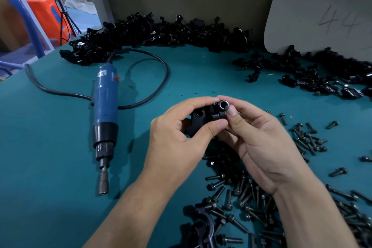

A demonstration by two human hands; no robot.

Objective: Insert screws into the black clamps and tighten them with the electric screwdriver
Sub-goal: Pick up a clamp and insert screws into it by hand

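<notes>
Above the middle of the teal table, my left hand (181, 133) grips a black clamp (201, 121). My right hand (259, 143) pinches a screw (223, 105) by its socket head, set at the clamp's right-hand hole. The shank is hidden in the clamp. A blue electric screwdriver (104, 110) lies on the table to the left, bit end towards me, with neither hand on it. Loose dark screws (247, 191) are spread under and to the right of my hands.
A long heap of black clamps (161, 32) runs along the back wall, and more clamps (322, 72) lie at the right. The screwdriver's black cord (161, 60) loops across the table. A grey board (322, 10) leans at the back right. Two clamps (203, 225) lie near the front edge.
</notes>
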